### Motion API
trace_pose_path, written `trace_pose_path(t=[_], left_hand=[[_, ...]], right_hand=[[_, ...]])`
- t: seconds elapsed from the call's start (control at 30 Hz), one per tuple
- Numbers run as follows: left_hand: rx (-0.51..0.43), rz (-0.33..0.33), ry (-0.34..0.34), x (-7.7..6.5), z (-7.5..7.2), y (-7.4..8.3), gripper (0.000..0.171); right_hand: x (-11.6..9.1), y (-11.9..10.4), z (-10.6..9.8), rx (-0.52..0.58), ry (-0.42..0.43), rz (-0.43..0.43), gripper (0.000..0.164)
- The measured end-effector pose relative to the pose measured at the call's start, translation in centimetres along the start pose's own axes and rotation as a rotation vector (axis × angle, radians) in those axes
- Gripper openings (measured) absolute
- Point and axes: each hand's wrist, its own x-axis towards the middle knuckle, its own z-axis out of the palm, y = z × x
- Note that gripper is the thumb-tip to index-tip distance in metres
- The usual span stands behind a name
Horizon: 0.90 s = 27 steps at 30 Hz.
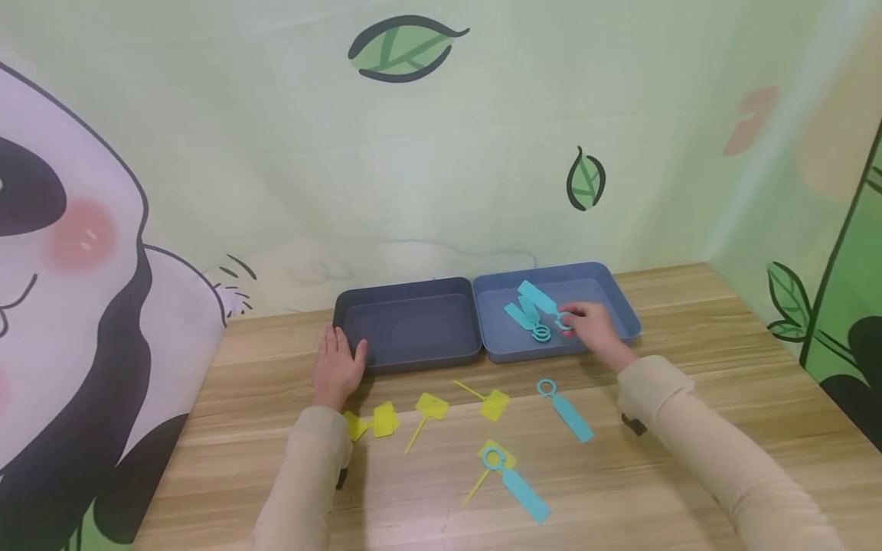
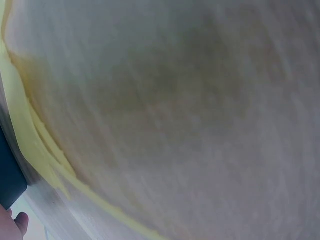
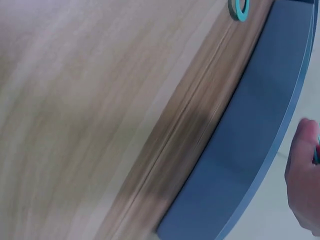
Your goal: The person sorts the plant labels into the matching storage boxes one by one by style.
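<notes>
Over the lighter blue tray (image 1: pixel 496 346), my right hand (image 1: pixel 594 329) pinches the ring end of a teal ring tag (image 1: pixel 539 297) between thumb and fingers. Beneath it, other teal ring tags (image 1: pixel 525 315) lie overlapping in that tray. My left hand (image 1: pixel 338 370) rests against the left edge of the dark navy tray (image 1: pixel 413 325), fingers extended. Only the tip of the left hand (image 2: pixel 11 227) shows in the left wrist view. In the right wrist view, the right hand (image 3: pixel 304 180) is partly cut off beyond the blue tray's side (image 3: pixel 250 120).
On the wooden table (image 1: pixel 276 459), yellow tags with thin stems (image 1: pixel 383 420) lie near the left forearm and in front of the trays. One teal ring tag (image 1: pixel 573 418) lies near the right sleeve; another (image 1: pixel 526 495) overlaps a yellow tag. A printed backdrop (image 1: pixel 448 168) stands behind.
</notes>
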Motion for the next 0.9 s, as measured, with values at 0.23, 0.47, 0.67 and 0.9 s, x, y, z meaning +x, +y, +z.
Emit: trace_pose_path(t=[0.23,0.47,0.67,0.9], left_hand=[[-0.009,0.009,0.019,0.1,-0.1,0.1,0.074],[-0.01,0.011,0.023,0.0,-0.2,0.1,0.073],[0.0,0.007,0.015,0.0,0.1,0.0,0.074],[0.009,-0.007,0.001,0.1,0.3,0.0,0.073]], right_hand=[[0.5,0.1,-0.7,0.181,-0.082,0.149,0.04],[1.0,0.1,-0.9,0.225,-0.132,0.189,0.041],[1.6,0.2,-0.8,0.211,-0.117,0.207,0.039],[2.0,0.1,-0.8,0.261,-0.123,0.275,0.041]])
